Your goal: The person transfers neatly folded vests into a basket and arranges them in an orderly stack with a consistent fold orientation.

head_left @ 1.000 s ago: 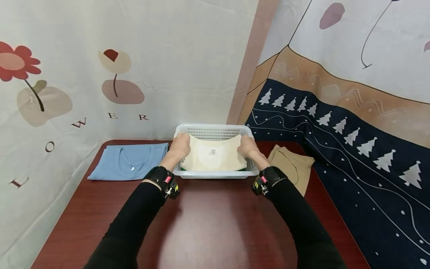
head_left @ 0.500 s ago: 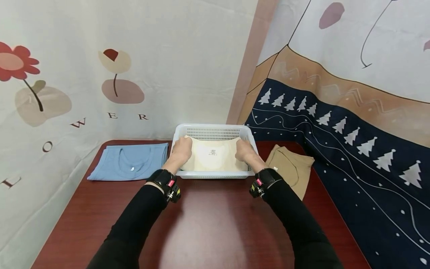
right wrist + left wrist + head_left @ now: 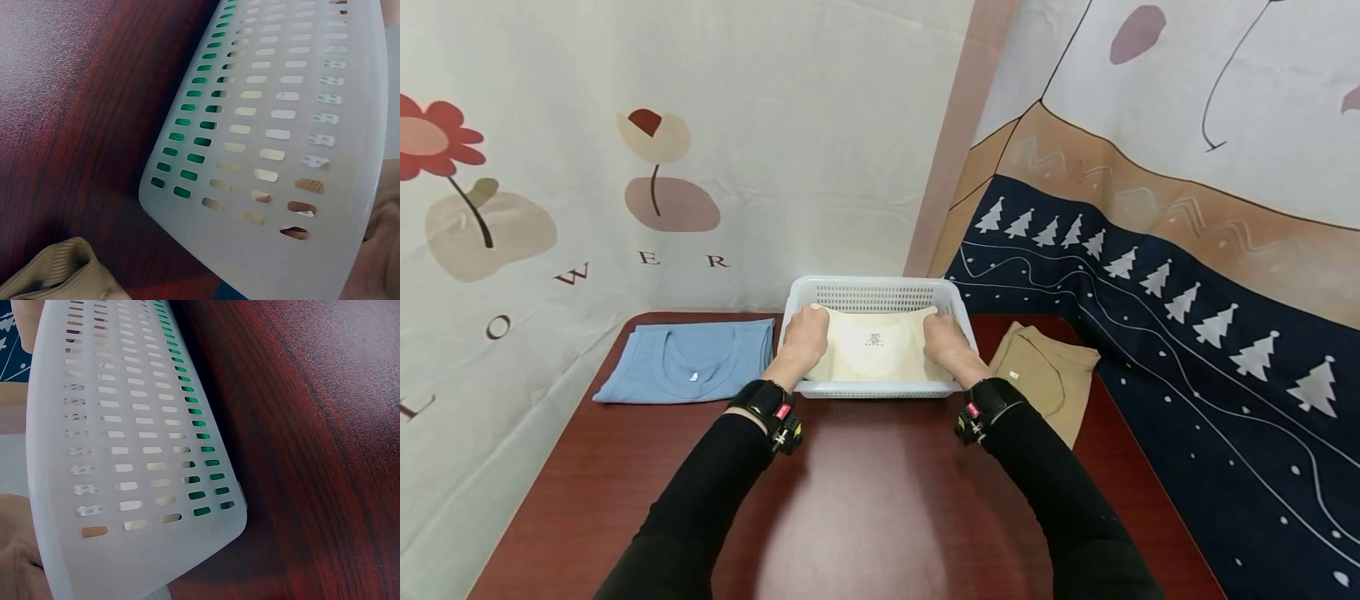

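Note:
A folded cream shirt [image 3: 874, 354] with small dark print near its collar lies inside a white slotted basket [image 3: 880, 389]. My left hand [image 3: 806, 335] grips the shirt's far left corner, fingers curled over it. At the far right corner my right hand [image 3: 946, 340] holds it the same way. Both hands are inside the basket's rim. In the left wrist view, something green [image 3: 201, 511] shows through the lowest slots of the basket [image 3: 156, 556], with cream cloth above it. The right wrist view shows the same green layer [image 3: 182, 192] low behind the wall; most fingers are hidden.
On the dark red wooden table [image 3: 865, 500], a folded blue T-shirt [image 3: 688, 362] lies left of the basket. A folded tan shirt [image 3: 1048, 379] lies to the right, partly behind the right forearm. Printed curtains [image 3: 760, 150] hang directly behind the table.
Both hands have come slightly inward with the shirt's corners. The cream shirt has settled lower, covering the green strip seen at the basket's front earlier. Over the last half second almost nothing moved.

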Demonstrator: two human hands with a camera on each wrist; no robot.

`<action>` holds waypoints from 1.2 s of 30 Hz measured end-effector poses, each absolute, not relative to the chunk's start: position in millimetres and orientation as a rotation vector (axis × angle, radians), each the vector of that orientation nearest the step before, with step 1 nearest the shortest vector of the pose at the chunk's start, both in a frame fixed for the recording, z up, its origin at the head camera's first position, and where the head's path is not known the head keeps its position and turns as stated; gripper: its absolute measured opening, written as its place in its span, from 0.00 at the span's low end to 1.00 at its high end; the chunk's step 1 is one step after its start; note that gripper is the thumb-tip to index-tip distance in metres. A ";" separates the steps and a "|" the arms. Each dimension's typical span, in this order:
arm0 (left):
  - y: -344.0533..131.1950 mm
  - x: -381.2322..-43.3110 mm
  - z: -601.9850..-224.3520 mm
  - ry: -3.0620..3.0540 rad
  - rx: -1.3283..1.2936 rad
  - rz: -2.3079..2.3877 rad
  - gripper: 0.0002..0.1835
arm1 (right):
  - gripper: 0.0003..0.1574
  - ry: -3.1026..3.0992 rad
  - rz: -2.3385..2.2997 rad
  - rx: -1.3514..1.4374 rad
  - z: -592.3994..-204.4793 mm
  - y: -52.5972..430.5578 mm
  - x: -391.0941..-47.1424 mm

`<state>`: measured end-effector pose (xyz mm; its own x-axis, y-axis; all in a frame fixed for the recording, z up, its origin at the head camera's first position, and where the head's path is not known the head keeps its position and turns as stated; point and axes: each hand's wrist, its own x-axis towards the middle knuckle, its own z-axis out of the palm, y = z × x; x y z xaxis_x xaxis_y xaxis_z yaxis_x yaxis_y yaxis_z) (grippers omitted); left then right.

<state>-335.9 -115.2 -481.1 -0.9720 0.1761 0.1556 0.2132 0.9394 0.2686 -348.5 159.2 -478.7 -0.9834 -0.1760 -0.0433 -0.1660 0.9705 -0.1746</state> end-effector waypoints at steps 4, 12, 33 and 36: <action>-115.5 -339.9 -486.7 -2.952 -0.290 -0.427 0.06 | 0.14 3.088 -0.241 -0.282 -481.4 159.6 -350.3; -109.0 -326.1 -468.0 -3.043 -0.238 -0.418 0.10 | 0.16 3.050 -0.239 -0.227 -463.3 153.5 -337.7; -115.6 -339.3 -475.1 -3.191 -0.126 -0.682 0.32 | 0.27 2.892 -0.648 -0.025 -481.6 167.4 -364.9; -113.8 -330.7 -465.9 -3.217 -0.104 -0.734 0.52 | 0.27 2.857 -0.694 -0.013 -476.6 167.2 -360.9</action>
<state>-330.7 -113.8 -465.9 -0.9854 0.0961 -0.1405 0.0257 0.8999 0.4354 -360.9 167.2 -476.6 -0.9797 -0.0561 -0.1926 0.0385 0.8896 -0.4551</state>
